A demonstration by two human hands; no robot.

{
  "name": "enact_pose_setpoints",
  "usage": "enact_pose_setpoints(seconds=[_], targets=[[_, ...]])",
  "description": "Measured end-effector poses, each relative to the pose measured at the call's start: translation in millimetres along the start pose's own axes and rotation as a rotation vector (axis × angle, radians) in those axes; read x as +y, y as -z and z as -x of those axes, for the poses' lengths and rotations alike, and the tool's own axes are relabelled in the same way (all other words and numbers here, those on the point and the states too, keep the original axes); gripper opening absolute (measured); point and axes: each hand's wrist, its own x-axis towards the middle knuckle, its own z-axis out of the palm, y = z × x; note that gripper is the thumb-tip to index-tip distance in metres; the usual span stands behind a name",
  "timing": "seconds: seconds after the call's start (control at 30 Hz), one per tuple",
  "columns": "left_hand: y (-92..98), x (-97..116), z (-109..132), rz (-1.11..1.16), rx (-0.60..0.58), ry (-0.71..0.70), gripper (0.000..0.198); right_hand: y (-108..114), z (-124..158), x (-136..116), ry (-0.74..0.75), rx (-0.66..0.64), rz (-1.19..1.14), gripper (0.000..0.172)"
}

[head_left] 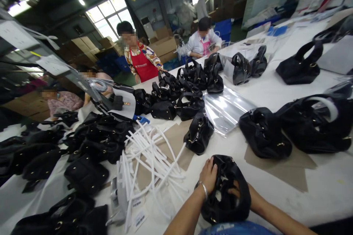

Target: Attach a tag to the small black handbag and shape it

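A black handbag (220, 209) stands on the white table right in front of my body, its handle (244, 191) raised in a loop. My left hand (209, 174) is closed on the bag's upper left side, fingers over the edge. From the right, my right hand (235, 190) passes behind the handle, and its bent fingers grip at the bag's opening; part of that hand is hidden by the handle. Small gold-coloured fittings and a bit of white show inside the opening. Just beyond stands another black handbag (199, 133).
White tubes (150, 161) lie heaped on brown card to the left, beside a grey tool (118, 194). Clear plastic bags (227, 110) lie ahead. Black handbags (263, 132) stand at right; more (93, 136) pile up at left. Co-workers (143, 62) are across the table.
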Motion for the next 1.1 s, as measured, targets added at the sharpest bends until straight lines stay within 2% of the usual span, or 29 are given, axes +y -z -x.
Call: enact_pose_setpoints(seconds=[0.07, 0.17, 0.27, 0.37, 0.47, 0.53, 0.6, 0.73, 0.87, 1.0, 1.1], targets=[[6.5, 14, -6, 0.021, 0.053, -0.047, 0.061, 9, -3, -1, 0.026, -0.003, 0.076, 0.035], [18.3, 33, -21, 0.072, 0.12, -0.115, 0.057, 26, -15, -4, 0.092, 0.096, 0.217, 0.035], [25.1, 40, -27, 0.101, 0.077, -0.105, 0.049, 40, -23, -3, 0.118, 0.103, 0.266, 0.027], [22.8, 36, -12, 0.123, 0.05, -0.15, 0.044, 47, -15, 2, 0.109, 0.089, 0.257, 0.025], [17.8, 35, 17, 0.245, 0.164, -0.171, 0.044, 49, 6, -1, 0.04, 0.163, 0.148, 0.032], [17.7, 42, 35, 0.33, 0.233, -0.169, 0.045, 49, 19, -15, -0.035, 0.218, 0.034, 0.037], [19.7, 55, 50, 0.359, 0.217, -0.199, 0.044, 47, 26, -38, -0.102, 0.211, -0.145, 0.042], [19.5, 84, 63, 0.21, 0.114, -0.312, 0.032, 44, 24, -83, -0.181, 0.061, -0.6, 0.049], [12.3, 97, 68, 0.085, 0.172, -0.344, 0.025, 43, 20, -108, -0.254, 0.084, -0.794, 0.034], [14.4, 95, 79, 0.225, 0.231, -0.351, 0.027, 36, 20, -124, -0.265, 0.134, -0.826, 0.024], [28.2, 71, 91, 0.223, 0.339, -0.343, 0.022, 34, 24, -127, -0.331, 0.173, -0.801, 0.022]])
